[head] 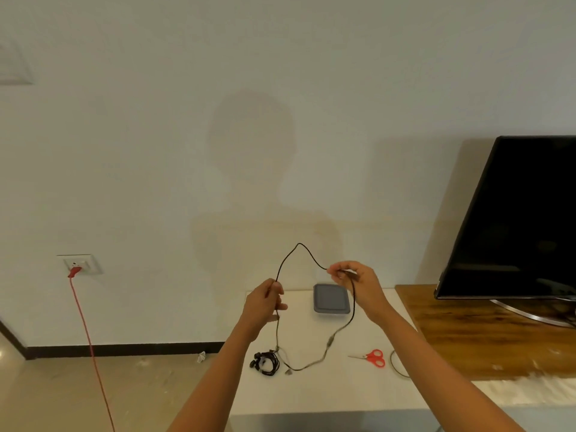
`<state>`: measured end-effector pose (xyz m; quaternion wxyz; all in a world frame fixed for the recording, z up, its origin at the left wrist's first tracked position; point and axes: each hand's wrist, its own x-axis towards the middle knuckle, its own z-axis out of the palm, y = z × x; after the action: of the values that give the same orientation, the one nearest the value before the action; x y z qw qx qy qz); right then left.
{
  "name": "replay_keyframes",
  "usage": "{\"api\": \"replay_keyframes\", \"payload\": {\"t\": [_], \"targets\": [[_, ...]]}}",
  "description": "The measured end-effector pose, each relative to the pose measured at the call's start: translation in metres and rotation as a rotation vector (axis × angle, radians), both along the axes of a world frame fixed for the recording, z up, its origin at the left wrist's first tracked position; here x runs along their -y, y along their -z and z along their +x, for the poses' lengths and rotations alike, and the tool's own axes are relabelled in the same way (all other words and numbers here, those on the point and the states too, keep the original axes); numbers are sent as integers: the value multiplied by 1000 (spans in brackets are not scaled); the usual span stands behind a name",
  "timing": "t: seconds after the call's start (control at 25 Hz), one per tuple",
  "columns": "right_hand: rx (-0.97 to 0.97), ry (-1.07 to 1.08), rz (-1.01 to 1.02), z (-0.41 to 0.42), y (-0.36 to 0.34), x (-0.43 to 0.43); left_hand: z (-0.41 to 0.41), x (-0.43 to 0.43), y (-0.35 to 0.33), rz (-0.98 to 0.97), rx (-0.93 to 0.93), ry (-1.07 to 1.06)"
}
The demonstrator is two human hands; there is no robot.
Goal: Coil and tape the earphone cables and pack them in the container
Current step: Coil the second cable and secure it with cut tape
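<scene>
The left hand (265, 302) and the right hand (355, 282) are raised above the white bench (343, 394), each pinching the thin black earphone cable (299, 244) between thumb and fingertips, the other fingers loosely curled. Between the two hands the cable arches upward in a narrow loop. Below each hand it hangs down, and the two strands meet in a slack curve lying on the bench, where the cable looks paler.

Just left of that curve, a bundle of black earphones (265, 363) rests on the bench. A grey rectangular container with its lid on (330, 299) sits at the far edge of the bench, between the hands from this view. Red-handled scissors (372, 357) lie to the right, and a thin grey ring (395, 366) lies near the bench's right edge.

A black television (514, 213) stands on a wooden cabinet (467, 335) to the right. A red cord (88, 338) runs down from a wall socket (81, 263) on the left.
</scene>
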<state>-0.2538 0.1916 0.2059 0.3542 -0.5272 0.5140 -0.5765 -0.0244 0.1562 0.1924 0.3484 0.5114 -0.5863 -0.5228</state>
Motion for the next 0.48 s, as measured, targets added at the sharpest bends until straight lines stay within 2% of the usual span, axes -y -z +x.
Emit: {"api": "replay_keyframes", "payload": {"t": [0.24,0.48], "targets": [[-517,-17,177,12,15,8,-24,3,-41,-60,-170,65],[-579,-260,301,32,4,7,-45,1,-61,-86,-330,187]]}}
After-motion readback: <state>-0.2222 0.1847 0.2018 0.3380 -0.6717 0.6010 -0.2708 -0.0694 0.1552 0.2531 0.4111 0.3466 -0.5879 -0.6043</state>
